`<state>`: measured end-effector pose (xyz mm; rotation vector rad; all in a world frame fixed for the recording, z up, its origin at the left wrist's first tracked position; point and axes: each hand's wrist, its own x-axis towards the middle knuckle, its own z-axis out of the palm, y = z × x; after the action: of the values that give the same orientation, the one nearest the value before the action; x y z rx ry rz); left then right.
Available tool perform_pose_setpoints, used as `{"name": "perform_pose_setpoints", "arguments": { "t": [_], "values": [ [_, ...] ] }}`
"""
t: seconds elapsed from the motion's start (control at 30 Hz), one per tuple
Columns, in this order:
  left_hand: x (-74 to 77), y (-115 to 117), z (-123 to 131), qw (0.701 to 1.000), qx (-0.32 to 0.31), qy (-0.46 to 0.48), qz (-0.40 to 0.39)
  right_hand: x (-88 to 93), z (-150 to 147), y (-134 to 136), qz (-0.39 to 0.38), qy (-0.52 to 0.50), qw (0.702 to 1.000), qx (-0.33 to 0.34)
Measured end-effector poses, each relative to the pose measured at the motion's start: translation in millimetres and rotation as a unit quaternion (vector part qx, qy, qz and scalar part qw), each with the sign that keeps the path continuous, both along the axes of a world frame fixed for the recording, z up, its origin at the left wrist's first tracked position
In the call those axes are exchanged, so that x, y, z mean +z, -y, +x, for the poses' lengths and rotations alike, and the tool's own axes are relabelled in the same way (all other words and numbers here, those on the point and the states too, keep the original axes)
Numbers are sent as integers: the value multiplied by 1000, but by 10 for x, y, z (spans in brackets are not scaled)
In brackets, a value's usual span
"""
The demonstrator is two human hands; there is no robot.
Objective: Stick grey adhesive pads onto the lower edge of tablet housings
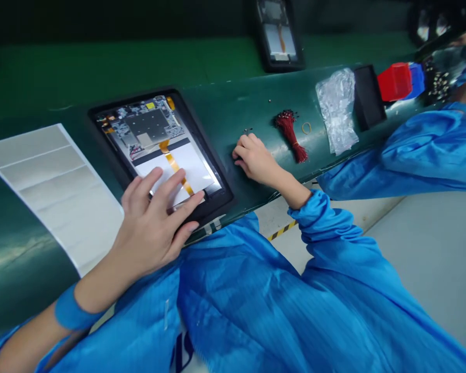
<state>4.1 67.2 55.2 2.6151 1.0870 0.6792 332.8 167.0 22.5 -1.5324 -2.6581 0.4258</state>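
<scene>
An opened tablet [147, 127] lies in a black frame on the green bench, its circuit board at the far end and an orange ribbon cable [173, 165] running over its white battery area. My left hand [153, 223] rests with spread fingers on the near edge of the tablet. To the right of the tablet, my right hand [258, 159] is on the bench with its fingers curled and pinched together; what they hold, if anything, is hidden. Tiny dark parts [248, 130] lie just beyond its fingers. A tied bundle of red wires [289, 135] lies farther right.
A sheet of white labels [58, 191] lies at the left. On the right are a rubber band [306, 128], a clear plastic bag [338, 111], a black tray [368, 98] and a red bin [395, 83]. Another tablet [279, 39] lies behind. A person's blue sleeve [431, 147] is at the right.
</scene>
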Motion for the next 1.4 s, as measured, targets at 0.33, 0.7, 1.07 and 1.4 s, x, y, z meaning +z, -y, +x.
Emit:
{"name": "perform_pose_setpoints", "arguments": {
  "t": [0.33,0.7,1.07,1.4],
  "values": [
    [420,-209,204,985,94,146,13,397,147,-137,67,-105,985,123],
    [365,-551,486,985,18,97,-141,1012,32,162,127,-196,956,179],
    [576,-570,650,926,54,216,-305,1154,110,242,110,-222,958,146],
    [539,-277,523,979,114,144,-83,938,-375,316,-183,-404,892,90]
  ]
}}
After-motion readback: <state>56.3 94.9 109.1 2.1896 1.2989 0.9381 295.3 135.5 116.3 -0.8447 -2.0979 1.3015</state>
